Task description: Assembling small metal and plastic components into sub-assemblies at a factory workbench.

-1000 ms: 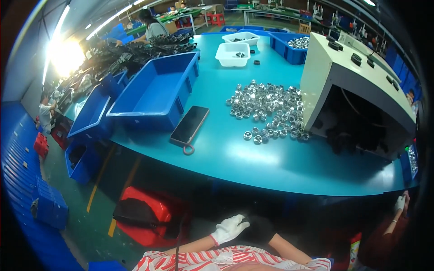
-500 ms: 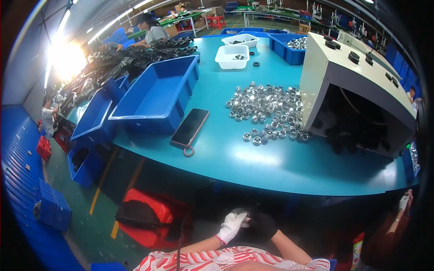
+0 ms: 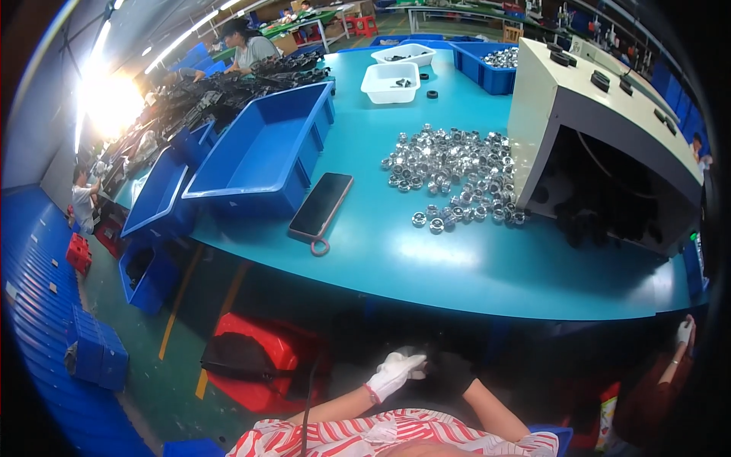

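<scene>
Below the near edge of the turquoise table [image 3: 365, 255], my two hands meet in front of my striped clothing. My left hand [image 3: 392, 373] wears a white glove, its fingers closed together against the other hand. On my right hand [image 3: 451, 375] is a black glove that blends into the dark background, so its fingers are hidden. Whatever lies between the hands is too dark and small to name. Nearest on the tabletop are a phone [image 3: 323, 204] with a pink case and ring, and a pile of shiny, clear-and-silver round parts [image 3: 449, 164].
A large empty blue bin [image 3: 263, 145] stands left of the phone. To the right, a cream metal housing [image 3: 533, 114] holds dark round pieces. White trays [image 3: 391, 82] sit farther back. A red stool [image 3: 251, 358] is below left; another person's gloved hand [image 3: 685, 329] shows at right.
The view has shifted slightly, so the table sits a little higher in the picture. My hands stay together, turned slightly; the small grey glint between them no longer shows.
</scene>
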Available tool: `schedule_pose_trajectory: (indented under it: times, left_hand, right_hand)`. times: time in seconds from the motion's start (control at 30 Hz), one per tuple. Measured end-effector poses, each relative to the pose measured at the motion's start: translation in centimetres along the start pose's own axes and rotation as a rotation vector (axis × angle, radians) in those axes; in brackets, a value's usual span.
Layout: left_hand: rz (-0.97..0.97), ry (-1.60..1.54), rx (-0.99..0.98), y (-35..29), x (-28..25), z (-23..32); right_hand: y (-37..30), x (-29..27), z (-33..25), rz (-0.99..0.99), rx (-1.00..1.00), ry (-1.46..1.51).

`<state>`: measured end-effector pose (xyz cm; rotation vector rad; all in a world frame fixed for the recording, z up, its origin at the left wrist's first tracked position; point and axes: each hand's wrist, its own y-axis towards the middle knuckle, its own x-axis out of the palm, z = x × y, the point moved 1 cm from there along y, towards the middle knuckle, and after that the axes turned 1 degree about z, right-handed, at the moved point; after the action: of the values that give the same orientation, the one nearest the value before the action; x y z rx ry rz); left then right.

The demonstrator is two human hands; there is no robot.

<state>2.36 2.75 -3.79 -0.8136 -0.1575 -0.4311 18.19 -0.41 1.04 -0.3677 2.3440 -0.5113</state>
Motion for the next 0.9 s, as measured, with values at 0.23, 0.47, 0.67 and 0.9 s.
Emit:
schedule_pose_trajectory:
  times: [0.23,0.47,0.67,0.9]
  left_hand:
    - [0.095,0.792,0.290,-1.6,0.6,3.1]
    - [0.133,0.813,0.165,-3.0,1.6,2.0]
    - [0.104,0.576,0.184,-2.6,0.7,2.4]
    - [-0.033,0.196,0.129,-0.8,-0.1,3.9]
  right_hand:
    - [-0.3,0.4,0.0,0.126,-0.157,-0.013]
    - [-1.4,1.8,1.1,0.129,-0.229,0.011]
    - [-0.6,1.7,0.8,0.144,-0.341,0.199]
    - [0.4,-1.3,-0.7,0.182,-0.139,0.178]
